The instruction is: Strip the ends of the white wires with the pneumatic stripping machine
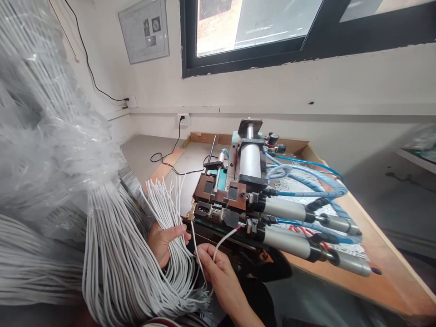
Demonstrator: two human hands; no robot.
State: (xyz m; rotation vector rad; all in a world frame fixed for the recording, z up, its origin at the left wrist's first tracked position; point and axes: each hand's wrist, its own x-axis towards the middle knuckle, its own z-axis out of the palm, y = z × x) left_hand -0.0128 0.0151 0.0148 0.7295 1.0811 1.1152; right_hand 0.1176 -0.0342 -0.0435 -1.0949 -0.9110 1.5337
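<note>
My left hand (pixel 161 244) is closed round a bundle of white cables (pixel 163 204), whose cut ends fan upward above the thumb. Below the fist, the same cables droop in a curve. In a pinch grip, my right hand (pixel 218 270) holds a white cable (pixel 225 237) that bends up and right, its tip showing red beside the machine. Another thin white cable (pixel 195 240) runs upright past its fingertips to the machine's front edge. Just beyond both hands stands a pneumatic machine (pixel 220 197) with brown jaw plates and silver cylinders.
Large cable bundles (pixel 112 254) wrapped in clear plastic (pixel 91 150) hang close on the left. Blue air hoses (pixel 316 181) loop to the right of the machine. A wooden-edged bench (pixel 381 272) carries it, with white scraps behind. A window (pixel 255 32) is above.
</note>
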